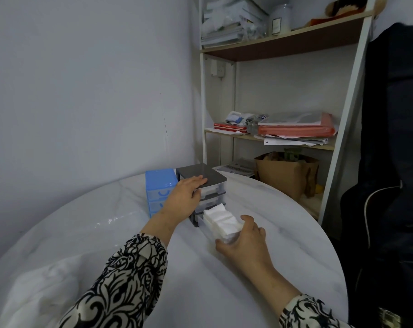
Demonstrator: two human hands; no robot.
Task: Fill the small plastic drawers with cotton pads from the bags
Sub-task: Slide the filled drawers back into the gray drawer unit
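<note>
A small grey drawer unit (205, 177) stands at the far side of the round table. Its bottom clear drawer (210, 229) is pulled out toward me and is packed with white cotton pads (221, 218). My right hand (244, 240) grips the front end of that drawer, thumb on one side and fingers on the other. My left hand (184, 195) lies flat on the unit's top front corner, fingers straight. A blue drawer unit (159, 185) stands just left of the grey one. Clear plastic bags (115, 220) lie on the table to the left.
The white marble table (271, 245) carries a white heap of bagged material (42, 292) at the near left. Behind the table stands a shelf (283, 138) with papers and books, a brown paper bag (286, 176), and a dark instrument case (390, 162) at right.
</note>
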